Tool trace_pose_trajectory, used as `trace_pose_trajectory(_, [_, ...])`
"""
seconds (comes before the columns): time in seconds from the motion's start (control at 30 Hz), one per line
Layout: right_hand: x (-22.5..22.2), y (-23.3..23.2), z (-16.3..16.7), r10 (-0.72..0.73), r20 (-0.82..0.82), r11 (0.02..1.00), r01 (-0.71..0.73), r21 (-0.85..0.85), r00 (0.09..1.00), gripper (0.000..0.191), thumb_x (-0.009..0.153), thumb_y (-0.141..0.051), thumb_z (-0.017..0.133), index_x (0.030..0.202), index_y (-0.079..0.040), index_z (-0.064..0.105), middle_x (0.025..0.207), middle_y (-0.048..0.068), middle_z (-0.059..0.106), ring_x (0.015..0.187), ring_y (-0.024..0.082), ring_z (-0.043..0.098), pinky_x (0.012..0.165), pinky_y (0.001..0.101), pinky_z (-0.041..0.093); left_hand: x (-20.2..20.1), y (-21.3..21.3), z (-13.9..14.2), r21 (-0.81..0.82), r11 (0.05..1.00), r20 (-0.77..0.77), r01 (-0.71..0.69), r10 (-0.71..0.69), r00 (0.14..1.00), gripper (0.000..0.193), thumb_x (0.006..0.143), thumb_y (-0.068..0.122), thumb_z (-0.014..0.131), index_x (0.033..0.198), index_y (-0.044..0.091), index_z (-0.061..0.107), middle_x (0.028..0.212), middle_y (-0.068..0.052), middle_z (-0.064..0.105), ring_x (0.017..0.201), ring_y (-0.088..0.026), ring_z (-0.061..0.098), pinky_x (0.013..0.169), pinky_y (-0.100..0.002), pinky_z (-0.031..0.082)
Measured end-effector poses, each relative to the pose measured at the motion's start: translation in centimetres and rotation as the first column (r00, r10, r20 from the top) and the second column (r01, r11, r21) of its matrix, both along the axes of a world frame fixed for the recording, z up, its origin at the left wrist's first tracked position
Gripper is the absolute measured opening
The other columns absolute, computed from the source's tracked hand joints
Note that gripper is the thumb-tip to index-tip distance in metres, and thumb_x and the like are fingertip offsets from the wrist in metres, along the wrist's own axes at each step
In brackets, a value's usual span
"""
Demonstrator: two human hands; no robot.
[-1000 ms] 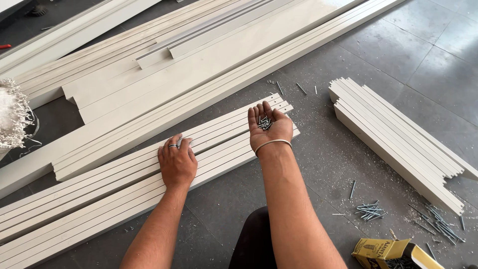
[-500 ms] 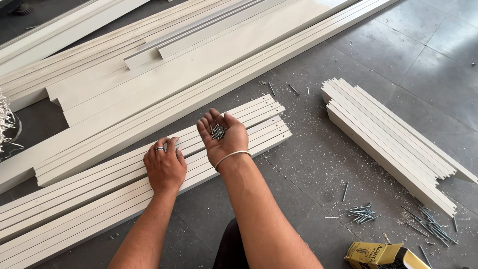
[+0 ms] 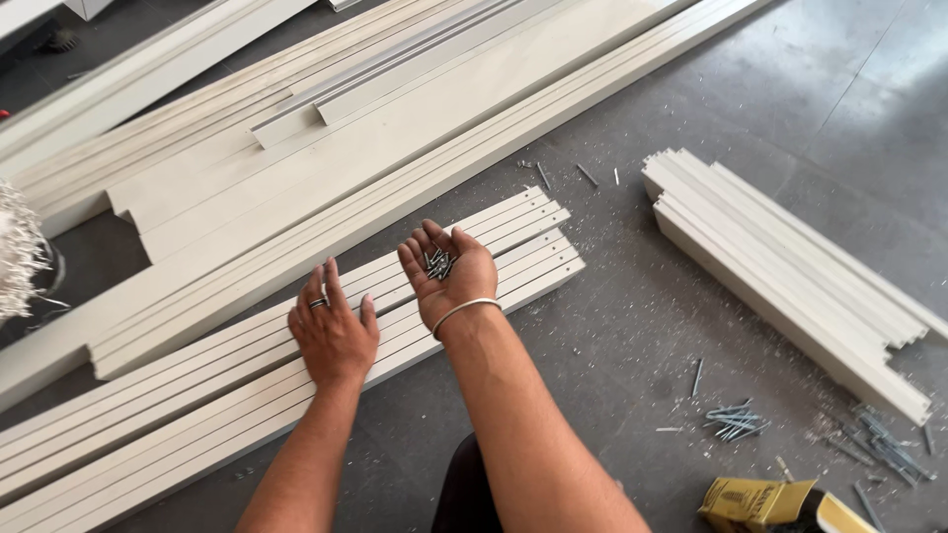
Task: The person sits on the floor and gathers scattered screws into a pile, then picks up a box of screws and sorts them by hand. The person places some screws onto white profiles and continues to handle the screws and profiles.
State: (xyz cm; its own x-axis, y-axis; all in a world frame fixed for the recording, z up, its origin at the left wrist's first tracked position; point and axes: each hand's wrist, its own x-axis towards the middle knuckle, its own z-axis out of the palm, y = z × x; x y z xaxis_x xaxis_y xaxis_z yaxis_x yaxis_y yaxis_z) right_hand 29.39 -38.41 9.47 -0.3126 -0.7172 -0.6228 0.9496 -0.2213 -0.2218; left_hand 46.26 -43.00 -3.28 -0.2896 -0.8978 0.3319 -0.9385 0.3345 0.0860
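Grey concrete floor [image 3: 632, 336] is covered with long cream wooden slats [image 3: 197, 385]. These are pressed flat by the left hand [image 3: 333, 333], fingers spread, nothing gripped. Small grey screws [image 3: 439, 265] are cupped in the upturned, open right hand [image 3: 449, 273]; a sorting-out step is judged underway.

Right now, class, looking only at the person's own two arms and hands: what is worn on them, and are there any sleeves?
Both forearms are bare, with no sleeves in view. The left hand wears a silver-coloured ring on one finger. The right hand has a thin, pale metal bangle around the wrist. No gloves and no watch show.
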Motion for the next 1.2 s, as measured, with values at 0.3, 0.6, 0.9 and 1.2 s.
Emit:
trace_pose_trajectory(0.3, [-0.7,0.4,-0.6,-0.006,0.048,1.000,0.005,0.017,0.999,0.040,0.107,-0.026,0.039,0.110,0.005,0.064,0.099,0.018,0.066,0.091,0.029,0.067,0.094,0.0436,0.061,-0.8,0.3,1.1,0.056,0.995,0.100,-0.084,0.078,0.992,0.078,0.099,0.054,0.047,0.163,0.021,0.017,0.163,-0.018,0.033,0.143,-0.035,0.039,0.112,-0.061,0.031])
trace_pose_trajectory(0.6, [1.5,8.6,3.1,0.149,0.021,0.989,-0.149,-0.024,0.989,0.029,0.105,-0.019,0.043,0.103,0.002,0.062,0.099,0.019,0.070,0.092,0.027,0.070,0.092,0.0396,0.062,-1.8,0.2,1.7,0.110,0.987,0.426,-0.118,0.060,0.903,0.077,0.101,0.066,0.025,0.166,0.032,0.003,0.168,-0.010,0.020,0.141,-0.031,0.037,0.105,-0.060,0.036])
trace_pose_trajectory(0.9, [-10.1,28.7,6.6,-0.046,-0.206,0.974,0.090,0.208,0.977,0.014,0.097,-0.009,0.060,0.096,0.004,0.064,0.090,0.015,0.066,0.084,0.022,0.065,0.080,0.0310,0.061,-5.6,3.5,5.2,0.222,0.975,-0.223,-0.011,0.062,0.973,0.080,0.100,0.069,0.026,0.164,0.025,0.008,0.161,-0.020,0.026,0.142,-0.038,0.036,0.104,-0.063,0.037])
trace_pose_trajectory(1.2, [-22.7,44.2,6.8,-0.335,-0.407,0.933,0.360,-0.016,0.850,0.025,0.108,-0.016,0.046,0.100,0.000,0.063,0.110,0.019,0.073,0.102,0.023,0.069,0.096,0.0343,0.061,-16.8,19.0,16.0,-0.554,0.542,-0.181,0.632,-0.820,0.543,0.075,0.103,0.055,0.066,0.162,0.026,0.031,0.168,-0.016,0.025,0.147,-0.033,0.039,0.114,-0.060,0.034])
